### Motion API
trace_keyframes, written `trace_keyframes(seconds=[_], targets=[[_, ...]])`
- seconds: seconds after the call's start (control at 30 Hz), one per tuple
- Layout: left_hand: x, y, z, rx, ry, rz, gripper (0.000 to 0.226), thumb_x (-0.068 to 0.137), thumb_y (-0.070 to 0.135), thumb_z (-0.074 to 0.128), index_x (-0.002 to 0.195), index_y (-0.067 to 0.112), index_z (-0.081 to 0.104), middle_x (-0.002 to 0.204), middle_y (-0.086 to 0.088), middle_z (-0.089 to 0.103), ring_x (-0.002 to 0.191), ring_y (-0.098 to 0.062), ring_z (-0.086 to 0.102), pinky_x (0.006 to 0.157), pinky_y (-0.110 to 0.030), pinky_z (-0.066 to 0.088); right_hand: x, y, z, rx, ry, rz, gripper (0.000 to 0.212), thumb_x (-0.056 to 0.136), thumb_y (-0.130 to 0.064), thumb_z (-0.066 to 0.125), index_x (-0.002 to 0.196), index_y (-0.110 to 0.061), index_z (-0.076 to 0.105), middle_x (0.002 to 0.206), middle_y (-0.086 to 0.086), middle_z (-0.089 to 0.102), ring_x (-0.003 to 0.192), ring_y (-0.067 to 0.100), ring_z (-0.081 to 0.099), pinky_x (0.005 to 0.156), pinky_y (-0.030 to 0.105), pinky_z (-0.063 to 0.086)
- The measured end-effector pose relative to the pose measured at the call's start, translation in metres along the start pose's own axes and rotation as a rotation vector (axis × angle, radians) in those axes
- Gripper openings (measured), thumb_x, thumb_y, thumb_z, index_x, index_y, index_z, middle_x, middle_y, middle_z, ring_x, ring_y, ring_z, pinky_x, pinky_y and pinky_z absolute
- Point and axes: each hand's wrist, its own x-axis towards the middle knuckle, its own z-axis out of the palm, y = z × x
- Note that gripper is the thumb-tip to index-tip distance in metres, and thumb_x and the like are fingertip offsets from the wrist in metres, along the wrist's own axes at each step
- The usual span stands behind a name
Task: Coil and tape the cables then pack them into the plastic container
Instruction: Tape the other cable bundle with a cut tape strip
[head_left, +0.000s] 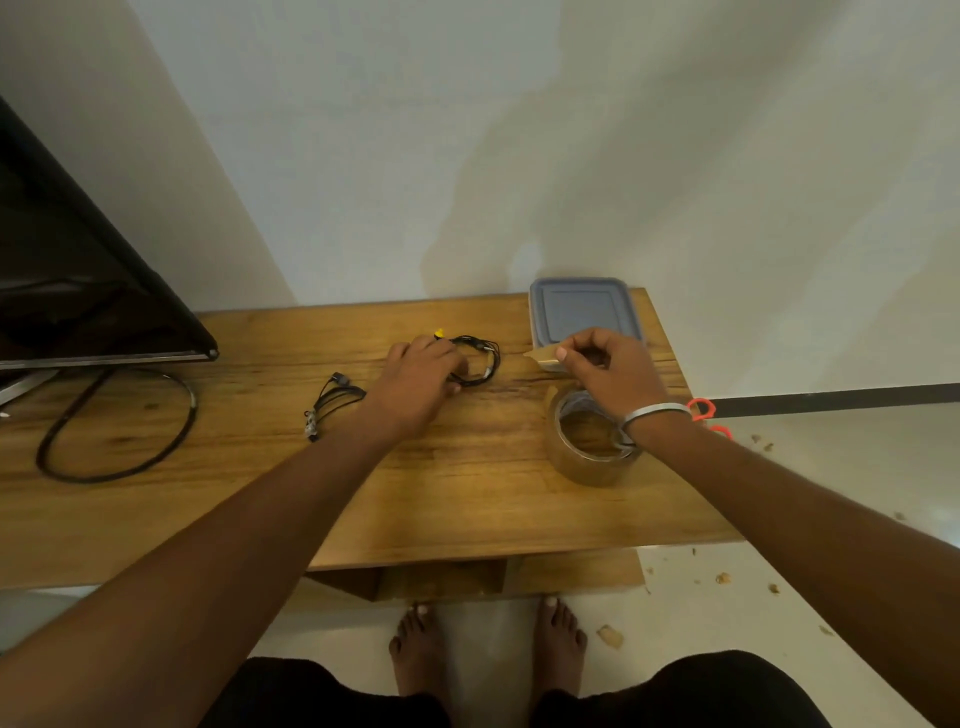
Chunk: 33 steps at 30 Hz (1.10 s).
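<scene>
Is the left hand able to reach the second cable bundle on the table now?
Probably yes. The second cable bundle lies uncovered on the table, right beside the left forearm. But the left hand is pressing on the coiled cable, so it must let go first.

Two bare forearms reach into view from the lower corners, with no sleeves visible along their length. The right hand (608, 371) has a thin silver bangle (655, 413) around its wrist. The left hand (415, 384) wears no ring, watch or band that can be seen. Below, the person's legs are covered in black clothing (680, 691), and both feet (421, 649) are bare, without shoes or socks.
</scene>
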Motion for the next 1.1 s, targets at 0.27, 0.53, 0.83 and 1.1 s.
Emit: trace_keyframes(seconds=[0.27, 0.53, 0.83, 1.1], targets=[[0.008, -0.005, 0.004, 0.073, -0.009, 0.085, 0.016, 0.1, 0.026, 0.046, 0.114, 0.02, 0.053, 0.126, 0.001, 0.05, 0.125, -0.019, 0.038, 0.101, -0.035, 0.022, 0.0, 0.002, -0.001, -0.023, 0.004, 0.008, 0.015, 0.089, -0.023, 0.062, 0.099, -0.014, 0.065, 0.085, -0.006, 0.06, 0.075, 0.0, 0.054, 0.063, 0.006, 0.038], [0.014, -0.001, -0.012, -0.34, 0.148, 0.049, 0.004, 0.101, 0.015, 0.045, 0.102, 0.015, 0.049, 0.085, 0.001, 0.065, 0.084, -0.019, 0.055, 0.088, -0.032, 0.039, 0.0, -0.001, 0.0, -0.005, -0.006, 0.029, 0.015, 0.088, -0.023, 0.062, 0.099, -0.014, 0.065, 0.085, -0.006, 0.061, 0.074, -0.001, 0.054, 0.062, 0.004, 0.039], [-0.001, 0.031, -0.029, -0.951, 0.173, -0.241, 0.009, 0.103, 0.017, 0.043, 0.099, 0.015, 0.051, 0.068, 0.004, 0.06, 0.073, -0.016, 0.061, 0.077, -0.033, 0.048, -0.009, -0.032, 0.004, 0.103, -0.031, 0.026, 0.016, 0.087, -0.023, 0.064, 0.098, -0.011, 0.067, 0.086, 0.0, 0.065, 0.076, 0.007, 0.058, 0.069, 0.015, 0.047], [-0.025, 0.039, -0.06, -1.06, 0.043, -0.229, 0.01, 0.102, 0.013, 0.047, 0.099, 0.012, 0.056, 0.07, -0.001, 0.052, 0.062, -0.014, 0.05, 0.06, -0.03, 0.053, -0.016, -0.065, -0.006, -0.038, -0.143, -0.088, 0.018, 0.085, -0.024, 0.067, 0.093, -0.008, 0.065, 0.091, 0.006, 0.066, 0.085, 0.016, 0.06, 0.071, 0.018, 0.047]])
